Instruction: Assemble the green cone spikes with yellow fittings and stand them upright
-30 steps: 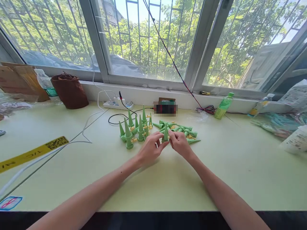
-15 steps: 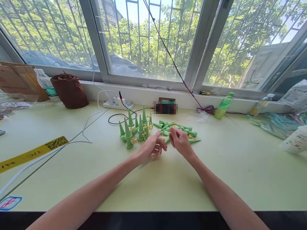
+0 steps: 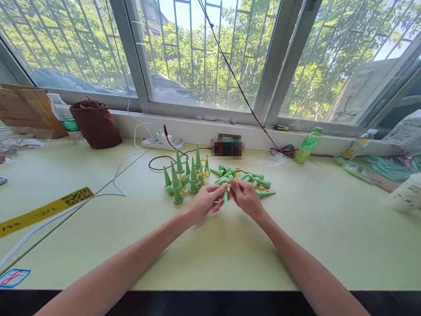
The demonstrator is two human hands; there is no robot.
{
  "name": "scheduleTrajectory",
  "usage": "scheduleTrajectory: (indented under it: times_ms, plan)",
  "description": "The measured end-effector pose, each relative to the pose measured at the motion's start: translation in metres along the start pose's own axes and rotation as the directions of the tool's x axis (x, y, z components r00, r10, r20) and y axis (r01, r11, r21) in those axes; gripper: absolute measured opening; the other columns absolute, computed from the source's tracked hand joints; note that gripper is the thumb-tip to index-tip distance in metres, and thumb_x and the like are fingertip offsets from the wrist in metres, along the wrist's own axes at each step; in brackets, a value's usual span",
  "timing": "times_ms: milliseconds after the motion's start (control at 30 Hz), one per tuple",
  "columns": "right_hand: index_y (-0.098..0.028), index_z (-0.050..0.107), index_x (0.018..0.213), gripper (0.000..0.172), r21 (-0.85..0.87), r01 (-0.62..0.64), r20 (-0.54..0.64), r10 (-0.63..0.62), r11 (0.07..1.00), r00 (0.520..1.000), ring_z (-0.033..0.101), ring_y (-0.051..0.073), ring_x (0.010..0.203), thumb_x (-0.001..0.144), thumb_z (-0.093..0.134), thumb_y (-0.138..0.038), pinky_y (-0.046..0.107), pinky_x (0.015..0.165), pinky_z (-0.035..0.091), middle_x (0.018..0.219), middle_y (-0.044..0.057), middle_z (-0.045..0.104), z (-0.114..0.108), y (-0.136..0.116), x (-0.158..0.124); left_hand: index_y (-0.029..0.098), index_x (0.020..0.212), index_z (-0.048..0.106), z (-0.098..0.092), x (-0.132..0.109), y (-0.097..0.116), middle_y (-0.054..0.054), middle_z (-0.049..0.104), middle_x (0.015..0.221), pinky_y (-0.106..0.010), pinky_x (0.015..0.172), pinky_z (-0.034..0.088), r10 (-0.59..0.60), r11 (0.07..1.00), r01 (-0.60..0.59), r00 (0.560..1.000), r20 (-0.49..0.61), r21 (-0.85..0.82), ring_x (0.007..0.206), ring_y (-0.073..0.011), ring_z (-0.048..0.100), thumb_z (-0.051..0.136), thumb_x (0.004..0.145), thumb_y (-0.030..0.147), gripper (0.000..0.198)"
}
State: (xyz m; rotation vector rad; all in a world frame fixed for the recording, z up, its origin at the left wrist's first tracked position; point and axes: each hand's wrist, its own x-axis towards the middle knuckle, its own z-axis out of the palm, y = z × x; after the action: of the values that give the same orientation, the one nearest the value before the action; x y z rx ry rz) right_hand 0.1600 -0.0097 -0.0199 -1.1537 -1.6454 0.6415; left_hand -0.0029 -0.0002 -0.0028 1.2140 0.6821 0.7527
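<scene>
My left hand (image 3: pixel 205 200) pinches a green plastic watering spike (image 3: pixel 226 201) near its wide end; the tip points toward me. On the right, my right hand (image 3: pixel 246 196) has its fingers closed on a small yellow valve (image 3: pixel 229 185) against the spike's side. How far the valve sits in the spike is hidden by the fingers. Several green spikes with yellow valves (image 3: pixel 176 186) stand upright to the left, tips up. Behind and right of my hands lies a loose pile of green spikes (image 3: pixel 263 181) with yellow pieces among them.
A blurred dark device (image 3: pixel 226 148), a power strip (image 3: pixel 151 143) and a black cable are at the back. A green bottle (image 3: pixel 307 145) stands by the window sill. At left are a brown bag (image 3: pixel 95 125) and a white cable (image 3: pixel 112 194); plastic bags (image 3: pixel 378 169) lie far right.
My left hand has closed from loosely parted fingers onto a green spike, which now shows tip toward me. My right hand has brought the yellow valve against it.
</scene>
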Motion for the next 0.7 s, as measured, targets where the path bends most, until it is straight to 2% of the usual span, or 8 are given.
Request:
scheduleTrajectory:
  times_ms: [67, 200, 333, 433, 500, 600, 700]
  plan:
    - [-0.02, 0.041, 0.059, 0.052, 0.043, -0.028, -0.004, 0.028, 0.999, 1.0, 0.035, 0.009, 0.042, 0.095, 0.039, -0.057, 0.024, 0.044, 0.027, 0.045, -0.004, 0.041, 0.0, 0.001, 0.001, 0.013, 0.069, 0.056, 0.0, -0.001, -0.002, 0.005, 0.042, 0.052, -0.019, 0.041, 0.024, 0.064, 0.994, -0.061, 0.998, -0.028, 0.093, 0.042, -0.0034, 0.034, 0.065, 0.081, 0.051, 0.041]
    - [-0.02, 0.039, 0.053, 0.056, 0.161, -0.093, -0.006, 0.095, 0.983, 0.995, 0.033, 0.008, 0.036, 0.093, 0.043, -0.059, 0.024, 0.039, 0.025, 0.04, -0.005, 0.036, 0.001, 0.002, 0.002, 0.015, 0.066, 0.051, 0.0, -0.001, -0.005, 0.005, 0.042, 0.048, -0.021, 0.042, 0.028, 0.194, 0.929, -0.172, 0.98, -0.036, 0.328, 0.041, -0.005, 0.035, 0.06, 0.084, 0.051, 0.042]
    - [-0.02, 0.037, 0.048, 0.057, 0.322, -0.155, 0.026, 0.155, 0.934, 0.988, 0.029, 0.006, 0.03, 0.088, 0.05, -0.06, 0.023, 0.033, 0.021, 0.037, -0.006, 0.031, 0.002, -0.002, 0.002, 0.014, 0.071, 0.059, 0.0, 0.0, -0.006, 0.002, 0.047, 0.065, -0.021, 0.044, 0.035, 0.388, 0.801, -0.32, 0.921, -0.032, 0.507, 0.048, -0.0055, 0.042, 0.061, 0.084, 0.045, 0.034]
    - [-0.021, 0.038, 0.05, 0.057, 0.408, -0.167, 0.044, 0.163, 0.898, 0.986, 0.028, 0.006, 0.028, 0.086, 0.051, -0.063, 0.023, 0.03, 0.019, 0.038, -0.007, 0.029, 0.004, -0.007, 0.003, 0.015, 0.078, 0.063, 0.0, 0.001, -0.006, -0.001, 0.049, 0.08, -0.02, 0.049, 0.042, 0.486, 0.708, -0.376, 0.874, -0.027, 0.598, 0.054, -0.0055, 0.046, 0.058, 0.087, 0.042, 0.029]
    - [-0.021, 0.039, 0.052, 0.057, 0.425, -0.147, 0.025, 0.15, 0.893, 0.988, 0.029, 0.006, 0.029, 0.086, 0.05, -0.066, 0.022, 0.03, 0.02, 0.04, -0.007, 0.03, 0.005, -0.009, 0.003, 0.016, 0.086, 0.064, 0.001, 0.001, -0.005, -0.002, 0.051, 0.085, -0.02, 0.05, 0.044, 0.493, 0.694, -0.37, 0.869, -0.033, 0.617, 0.054, -0.0051, 0.047, 0.056, 0.088, 0.042, 0.027]
    - [-0.02, 0.04, 0.057, 0.055, 0.415, -0.106, -0.041, 0.135, 0.904, 0.99, 0.031, 0.006, 0.032, 0.087, 0.047, -0.066, 0.022, 0.032, 0.023, 0.044, -0.007, 0.034, 0.004, -0.009, 0.003, 0.018, 0.096, 0.06, 0.0, 0.002, -0.004, -0.002, 0.056, 0.089, -0.02, 0.047, 0.041, 0.468, 0.735, -0.317, 0.877, -0.109, 0.6, 0.051, -0.0046, 0.048, 0.061, 0.085, 0.046, 0.03]
    - [-0.02, 0.04, 0.06, 0.051, 0.342, -0.055, -0.106, 0.097, 0.938, 0.99, 0.033, 0.007, 0.036, 0.092, 0.043, -0.06, 0.022, 0.036, 0.025, 0.048, -0.005, 0.038, 0.002, -0.008, 0.002, 0.015, 0.086, 0.058, -0.002, 0.003, -0.002, -0.001, 0.056, 0.075, -0.019, 0.041, 0.034, 0.347, 0.849, -0.226, 0.92, -0.181, 0.478, 0.043, -0.0044, 0.044, 0.057, 0.085, 0.054, 0.04]
